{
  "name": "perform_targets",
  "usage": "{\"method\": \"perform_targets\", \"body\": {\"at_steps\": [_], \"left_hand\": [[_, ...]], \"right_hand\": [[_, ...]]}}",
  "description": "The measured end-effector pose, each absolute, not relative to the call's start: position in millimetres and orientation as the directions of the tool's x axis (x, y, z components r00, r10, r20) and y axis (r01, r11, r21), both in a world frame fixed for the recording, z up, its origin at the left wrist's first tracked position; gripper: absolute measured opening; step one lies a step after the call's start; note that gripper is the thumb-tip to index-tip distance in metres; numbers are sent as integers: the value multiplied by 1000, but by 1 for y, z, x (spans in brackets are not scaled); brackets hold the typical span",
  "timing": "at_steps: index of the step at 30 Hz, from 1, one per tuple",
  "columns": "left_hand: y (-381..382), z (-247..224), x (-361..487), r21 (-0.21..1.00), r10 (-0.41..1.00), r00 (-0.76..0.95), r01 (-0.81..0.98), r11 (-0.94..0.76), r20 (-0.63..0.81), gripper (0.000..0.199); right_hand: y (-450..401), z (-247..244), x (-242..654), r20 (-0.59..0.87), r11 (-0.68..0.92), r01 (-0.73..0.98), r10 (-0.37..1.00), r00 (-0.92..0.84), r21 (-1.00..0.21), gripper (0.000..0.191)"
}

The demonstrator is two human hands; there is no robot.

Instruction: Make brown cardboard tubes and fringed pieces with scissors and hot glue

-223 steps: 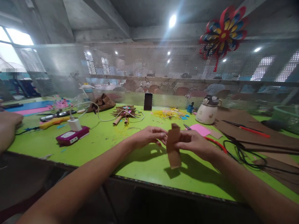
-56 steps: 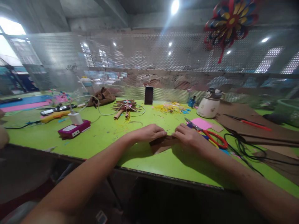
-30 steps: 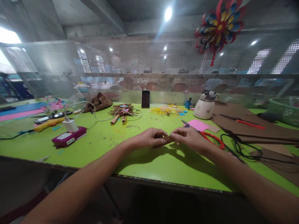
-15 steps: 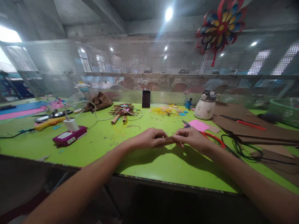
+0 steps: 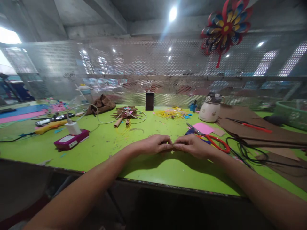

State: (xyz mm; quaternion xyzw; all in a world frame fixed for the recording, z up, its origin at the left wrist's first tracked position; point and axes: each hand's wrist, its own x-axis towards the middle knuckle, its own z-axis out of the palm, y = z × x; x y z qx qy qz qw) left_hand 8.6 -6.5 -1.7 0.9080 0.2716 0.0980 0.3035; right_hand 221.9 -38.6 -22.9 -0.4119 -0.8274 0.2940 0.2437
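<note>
Strip of brown, edge-on between your left grip and right grip

You have it low over the green worktop, toward the near side, with shadows falling beneath; whether it touches the surface you cannot tell. What shows of it is a short, slim sliver of dull brown, lying close to level, its narrow edge turned your way. Both ends run in behind your fingers, so its full length, its faces and any folds are hidden from you. Your left grip is grasping one end between thumb and fingers, and your right grip is pinching the other end the same way; the fingertips come close together, the sliver bridging them. Just beyond your right grip lie the red-handled scissors, beside some pink paper. Farther right, larger brown sheets spread across the worktop.
</note>
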Motion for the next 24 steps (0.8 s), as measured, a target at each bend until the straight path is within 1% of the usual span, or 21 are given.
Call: {"method": "perform_targets", "body": {"at_steps": [3,6,11,16,22,24], "left_hand": [[-7,-1,9,585,539,842,424,-691,28,27],[-8,-1,9,560,544,838,434,-706,36,27],[-10,-4,10,524,560,827,454,-721,54,26],[-11,-1,7,472,557,827,461,-751,79,27],[-8,4,1,354,538,841,490,-797,47,27],[-7,4,1,332,543,838,500,-800,46,28]], "right_hand": [[-37,-25,223,92,399,469,829,-551,-788,33],[-36,-27,223,58,345,433,832,-552,-833,35],[-40,-26,222,17,314,459,839,-544,-831,36],[-41,-22,224,39,341,462,836,-548,-819,35],[-34,-25,235,37,330,477,851,-524,-815,37],[-32,-24,238,40,333,477,850,-525,-814,37]]}}
